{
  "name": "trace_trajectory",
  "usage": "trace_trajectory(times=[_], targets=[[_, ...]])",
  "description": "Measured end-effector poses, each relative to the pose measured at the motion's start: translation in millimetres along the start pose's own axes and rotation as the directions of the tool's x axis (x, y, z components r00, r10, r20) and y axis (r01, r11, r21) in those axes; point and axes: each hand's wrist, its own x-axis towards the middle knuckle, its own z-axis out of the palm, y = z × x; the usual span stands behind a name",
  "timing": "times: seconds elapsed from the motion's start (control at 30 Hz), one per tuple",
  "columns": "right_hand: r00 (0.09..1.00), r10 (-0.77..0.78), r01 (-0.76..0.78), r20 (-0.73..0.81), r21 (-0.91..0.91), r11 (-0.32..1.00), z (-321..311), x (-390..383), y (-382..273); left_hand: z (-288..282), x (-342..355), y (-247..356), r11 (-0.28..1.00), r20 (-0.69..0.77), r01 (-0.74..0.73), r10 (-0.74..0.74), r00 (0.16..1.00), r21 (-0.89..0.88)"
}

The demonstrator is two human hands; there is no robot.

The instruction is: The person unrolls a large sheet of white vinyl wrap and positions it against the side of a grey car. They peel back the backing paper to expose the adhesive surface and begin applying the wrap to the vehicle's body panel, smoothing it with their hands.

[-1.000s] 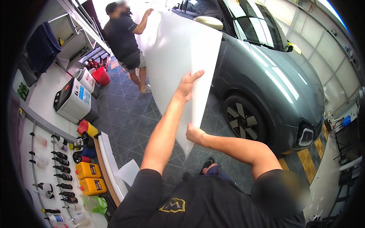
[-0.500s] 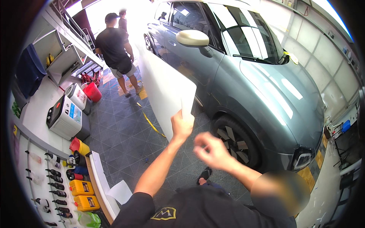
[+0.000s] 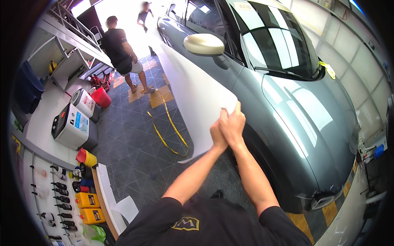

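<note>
A long white sheet of film (image 3: 198, 96) stretches from my hands toward the bright far end of the room, beside the grey-blue car (image 3: 266, 135). My left hand (image 3: 218, 134) is closed on the sheet's near edge. Right next to it, partly overlapping, my right hand (image 3: 234, 123) has its fingers closed on the sheet's near corner. Both arms reach forward, and the sheet's lower corner hangs free above the floor on the left. The far end of the sheet is lost in glare by the car's side.
The car's cream mirror (image 3: 204, 44) juts out beside the sheet. A yellow tape measure (image 3: 165, 141) lies looped on the dark tiled floor (image 3: 127, 147). Two people stand farther off; one (image 3: 121, 51) wears a black shirt. Bottles, yellow jugs (image 3: 88, 201) and white machines line the left.
My right hand has come from free air onto the sheet beside my left. The sheet's near end has shifted right, closer to the car, uncovering more tape measure.
</note>
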Motion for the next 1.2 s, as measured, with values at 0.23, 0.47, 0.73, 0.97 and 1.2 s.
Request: trace_trajectory(times=[0.23, 0.47, 0.73, 0.97, 1.2], targets=[[0.998, -0.055, 0.056, -0.019, 0.074, 0.996, 34, 64, 48, 61, 67, -26, 0.981, 0.011, -0.011, 0.014, 1.000, -0.196], [0.990, -0.083, 0.083, 0.117, 0.004, 0.997, 23, 152, 142, 87, 121, -43, 0.961, 0.572, 0.030, 0.139, 0.808, -0.275], [0.985, 0.068, -0.040, 0.157, -0.176, 0.984, 6, 201, 213, 131, 131, -176, 0.909, 0.825, 0.412, -0.278, 0.493, 0.061], [0.994, 0.043, -0.010, 0.099, -0.313, 0.950, 22, 198, 207, 185, 148, -179, 0.740, 0.915, 0.669, -0.316, 0.253, 0.070], [0.994, -0.090, 0.099, 0.055, -0.205, 0.974, 25, 192, 219, 198, 137, -145, 0.694, 0.913, 0.720, -0.305, 0.271, 0.018]])
